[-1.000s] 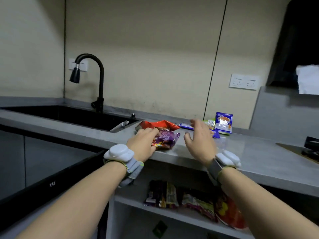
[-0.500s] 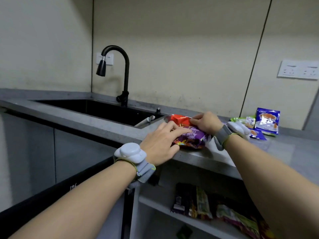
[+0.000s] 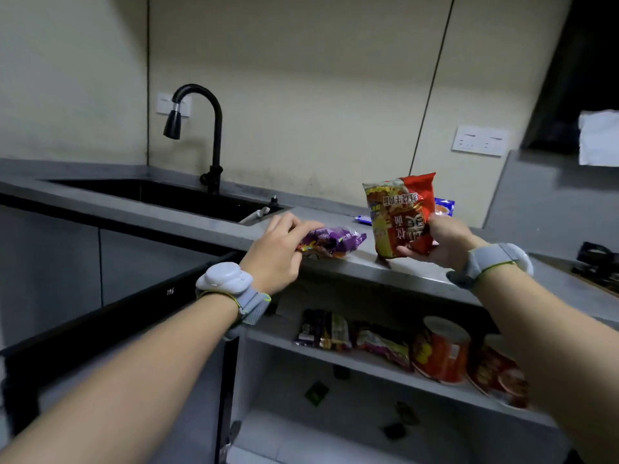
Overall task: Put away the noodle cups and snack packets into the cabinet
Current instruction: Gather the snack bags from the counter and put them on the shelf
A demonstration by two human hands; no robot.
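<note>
My right hand [image 3: 442, 241] grips a red noodle packet [image 3: 400, 212], lifted upright just above the grey countertop [image 3: 418, 272]. My left hand [image 3: 276, 251] closes on a purple snack packet [image 3: 331, 242] lying at the counter's front edge. Below the counter, the open cabinet shelf [image 3: 368, 363] holds several snack packets [image 3: 351, 338] and two red noodle cups [image 3: 442, 351] lying on their sides. More blue packets [image 3: 444, 206] lie at the back of the counter, partly hidden by the red packet.
A black sink [image 3: 160, 195] with a black faucet [image 3: 207, 135] is set into the counter at left. The cabinet door [image 3: 110, 313] stands open to the left. Small dark sachets [image 3: 316, 391] lie on the lower shelf. A stove edge [image 3: 599, 262] shows at right.
My right hand has lifted the red noodle packet off the purple one and moved it right. My left hand stays on the purple packet. The view has panned.
</note>
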